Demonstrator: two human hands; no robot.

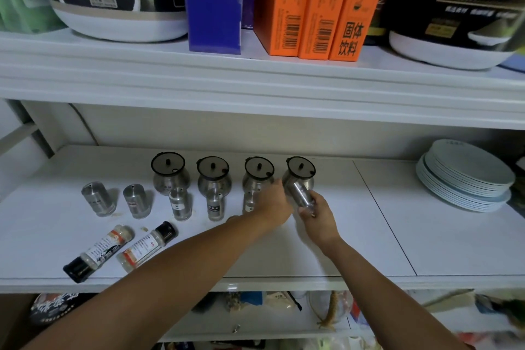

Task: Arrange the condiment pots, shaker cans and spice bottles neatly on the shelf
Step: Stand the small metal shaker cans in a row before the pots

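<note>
The right grip (318, 216) is clamped round the lower end of a shaker can (302, 196). The can is tilted, its long axis running from the grip up and away to the left. Its cap end sits against or just in front of the rightmost condiment pot (300, 175), which stands just beyond the grip. Three cans to the left each stand before a pot, so this one's place is probably the bare shelf (383, 221) right under the grip, in front of that pot. The move would then turn on righting the can and lowering it, and the right grip is already on it. The left grip (272, 203) lies just to the left, over a second shaker can (250, 204) that it half hides; whether it clasps that can cannot be told. In all there are four condiment pots in the far row and six shaker cans: one held, one half hidden and four standing farther left. Two spice bottles (99, 253) lie flat, well to the left and nearer the person.
</note>
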